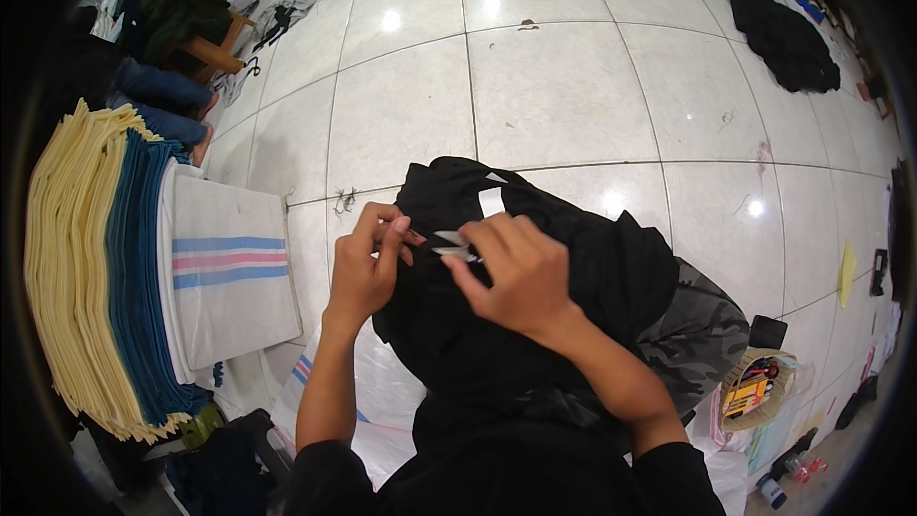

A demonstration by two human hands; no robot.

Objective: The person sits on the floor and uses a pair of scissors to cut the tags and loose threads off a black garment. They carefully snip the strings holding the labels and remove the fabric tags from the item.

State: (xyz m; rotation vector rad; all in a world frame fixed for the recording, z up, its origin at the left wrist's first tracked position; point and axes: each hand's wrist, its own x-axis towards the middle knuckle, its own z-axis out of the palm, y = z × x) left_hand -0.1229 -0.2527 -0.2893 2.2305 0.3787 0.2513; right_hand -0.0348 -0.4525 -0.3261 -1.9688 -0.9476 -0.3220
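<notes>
Black cloth [602,251], seemingly a garment, is bunched over my lap. My right hand [519,276] grips a pair of thread snips [453,246], their two pale blades spread and pointing left. Close to the tips, my left hand [369,258] pinches a small dark bit of the cloth between thumb and fingers; its exact edge is hard to make out. A white paper tag [491,201] lies on the cloth just beyond my right hand. Camouflage trousers [691,333] show at my right knee.
To my left, tall stacks of yellow cloth [79,265] and blue cloth [140,272] stand against a white striped sack [229,272]. Another person's legs [161,100] are behind them. A woven basket [752,394] sits at right; a black cloth heap [781,36] lies on the tiled floor [401,107].
</notes>
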